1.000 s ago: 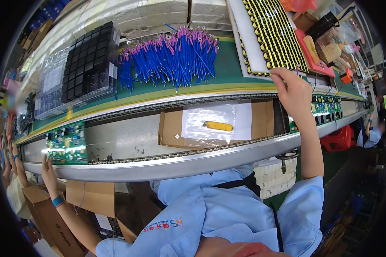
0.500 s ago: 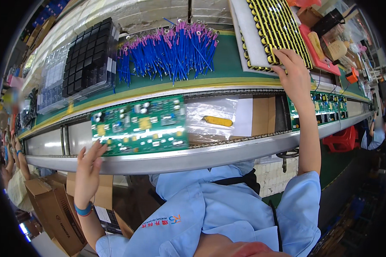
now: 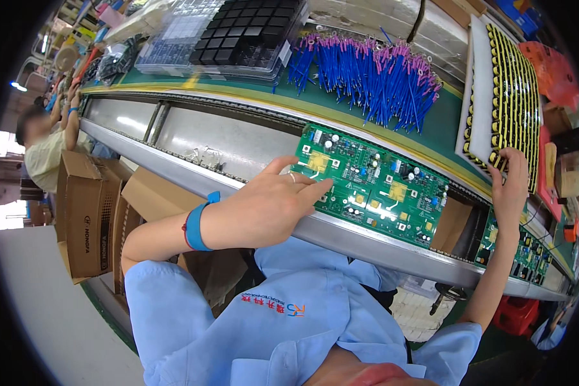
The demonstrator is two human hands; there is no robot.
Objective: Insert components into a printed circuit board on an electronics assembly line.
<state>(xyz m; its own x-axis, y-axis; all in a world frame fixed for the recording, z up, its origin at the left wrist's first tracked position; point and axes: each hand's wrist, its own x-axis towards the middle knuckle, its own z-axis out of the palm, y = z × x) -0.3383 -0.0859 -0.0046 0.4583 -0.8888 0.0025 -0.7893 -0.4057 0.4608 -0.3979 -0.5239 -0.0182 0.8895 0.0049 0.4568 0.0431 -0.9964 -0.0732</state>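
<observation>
My left hand (image 3: 273, 204), fingers spread, is touching the circuit board (image 3: 373, 183); right of the board, my right hand (image 3: 511, 190) is reaching to black-yellow components (image 3: 513, 96), grip unclear.

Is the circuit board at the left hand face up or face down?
Face up: the board shows its mounted components, and fingers of the left hand lie over its left end.

The camera sits on top of the wearer's head, the left one of a pair, and looks down. It is close, so the blue shirt (image 3: 270, 315) is big at the bottom. The left hand (image 3: 273, 202) is near the middle, the right hand (image 3: 511, 183) far to the right. The view is very wide, and the silver rail (image 3: 367, 240) slants down across it.
</observation>
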